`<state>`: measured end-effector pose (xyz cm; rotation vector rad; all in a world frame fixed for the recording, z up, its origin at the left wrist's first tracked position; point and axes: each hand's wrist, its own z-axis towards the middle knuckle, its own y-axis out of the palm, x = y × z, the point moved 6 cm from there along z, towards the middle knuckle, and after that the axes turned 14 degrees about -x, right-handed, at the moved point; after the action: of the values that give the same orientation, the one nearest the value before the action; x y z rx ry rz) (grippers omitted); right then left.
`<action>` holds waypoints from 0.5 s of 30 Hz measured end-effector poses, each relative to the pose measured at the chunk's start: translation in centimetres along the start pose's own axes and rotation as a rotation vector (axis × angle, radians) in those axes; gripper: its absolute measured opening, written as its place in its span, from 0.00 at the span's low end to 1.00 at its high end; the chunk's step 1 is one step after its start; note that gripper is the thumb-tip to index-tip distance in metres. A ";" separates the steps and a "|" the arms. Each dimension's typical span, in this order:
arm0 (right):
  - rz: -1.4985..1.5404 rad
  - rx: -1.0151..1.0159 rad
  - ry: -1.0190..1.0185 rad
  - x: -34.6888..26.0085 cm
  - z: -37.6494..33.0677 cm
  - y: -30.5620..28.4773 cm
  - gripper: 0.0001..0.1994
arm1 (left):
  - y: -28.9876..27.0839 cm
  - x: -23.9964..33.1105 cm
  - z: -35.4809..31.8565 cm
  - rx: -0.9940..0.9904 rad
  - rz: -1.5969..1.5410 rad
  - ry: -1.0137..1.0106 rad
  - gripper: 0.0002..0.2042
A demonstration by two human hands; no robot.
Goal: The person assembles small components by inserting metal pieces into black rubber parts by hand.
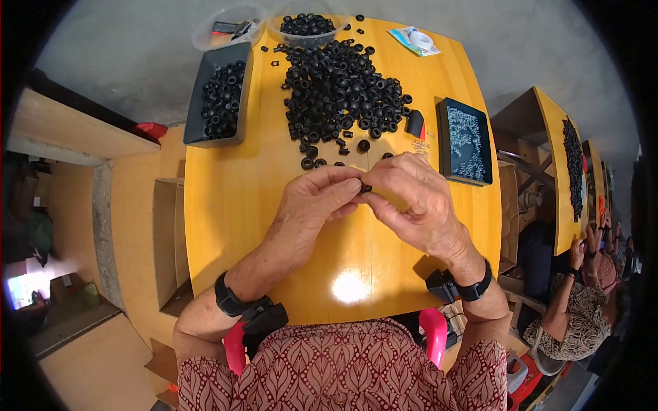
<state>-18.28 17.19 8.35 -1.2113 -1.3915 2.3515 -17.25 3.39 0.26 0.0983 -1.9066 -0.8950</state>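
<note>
Both hands meet over the middle of the table, in front of the pile. My left hand pinches a small black part between thumb and fingers. From the other side, my right hand closes its thumb and forefinger on the same part, whose shape is mostly hidden by the fingertips. Just beyond my fingers spreads a large heap of round black plastic pieces, with several loose ones at its near edge. To the right stands a dark tray of tiny silvery pieces.
A grey bin of black rings is at the left. Clear bowls stand at the back, one with black parts, one with tools. A white tape roll lies back right; a black-and-red object sits beside the tray. People work further right.
</note>
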 end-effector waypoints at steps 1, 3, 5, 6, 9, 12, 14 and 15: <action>0.002 -0.001 0.002 0.0 -0.2 0.3 0.12 | 0.0 -0.4 0.1 -0.005 -0.047 -0.012 0.12; 0.013 0.034 0.048 0.4 -0.7 0.7 0.14 | -0.3 -0.6 0.2 -0.004 -0.009 0.003 0.11; 0.003 0.038 0.075 0.1 -0.9 0.8 0.15 | -0.5 -0.6 0.2 0.000 0.029 0.018 0.10; -0.010 0.044 0.101 0.1 -0.9 0.8 0.15 | -0.3 -0.2 0.1 -0.014 0.102 0.075 0.10; -0.123 0.047 0.087 -0.6 -1.1 0.9 0.15 | -0.2 0.1 0.2 -0.031 0.197 0.129 0.09; -0.064 0.076 0.114 -0.2 -1.4 1.2 0.16 | -0.2 -0.3 0.2 -0.025 0.115 0.086 0.08; -0.004 0.083 0.118 0.2 -1.8 1.2 0.15 | -0.1 -0.7 0.1 -0.015 0.008 0.047 0.08; 0.057 0.092 0.122 0.4 -1.9 1.2 0.15 | -0.1 -1.0 0.1 -0.013 -0.014 0.001 0.08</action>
<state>-16.85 17.97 6.70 -1.3593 -1.2128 2.3075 -16.85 3.75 -0.54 0.1039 -1.9013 -0.9162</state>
